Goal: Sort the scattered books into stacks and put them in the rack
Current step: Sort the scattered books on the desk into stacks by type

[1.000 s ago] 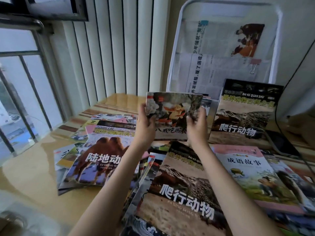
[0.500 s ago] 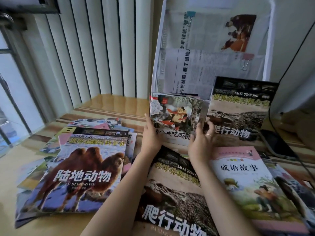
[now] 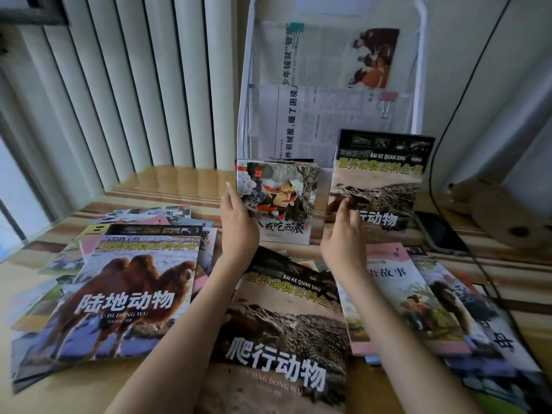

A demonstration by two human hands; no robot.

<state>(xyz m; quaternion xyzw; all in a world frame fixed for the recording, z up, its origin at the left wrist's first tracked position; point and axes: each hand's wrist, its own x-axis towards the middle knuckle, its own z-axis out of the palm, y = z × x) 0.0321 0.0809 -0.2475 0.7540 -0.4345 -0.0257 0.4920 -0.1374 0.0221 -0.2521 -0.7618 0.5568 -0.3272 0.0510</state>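
A white mesh rack stands at the back of the table. In its bottom shelf a small picture book stands upright in front of several thin ones. A large reptile book leans beside it on the right. My left hand touches the small book's left edge with straight fingers. My right hand hovers with relaxed fingers in front of the upright reptile book and holds nothing. Flat on the table lie a second reptile book, a camel book on a pile, and a pink storybook.
Newspapers hang clipped in the rack's upper part. A dark phone and a black cable lie at the right, near a round wooden object. More thin books fan out under the camel book. White vertical slats and a window close the left.
The small picture book went from held up in both hands into the rack's bottom shelf. My right hand has let go and moved right; my left hand stays at the book's edge.
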